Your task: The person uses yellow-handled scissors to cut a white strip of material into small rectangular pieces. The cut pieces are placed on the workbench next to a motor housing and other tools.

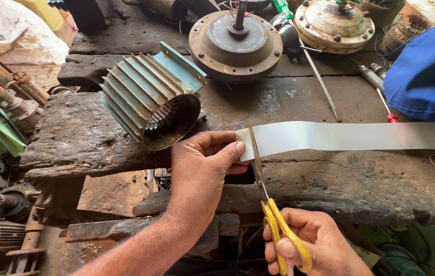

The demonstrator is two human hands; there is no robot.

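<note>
at frame centre, pinched the end of a white strip in the left hand; right hand gripped yellow-handled scissors, blades across it, cut apparently unfinished.

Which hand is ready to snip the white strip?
The right hand, probably. It holds the yellow-handled scissors, whose blades already straddle the white strip near its end. The left hand is busy pinching that end steady.
</note>
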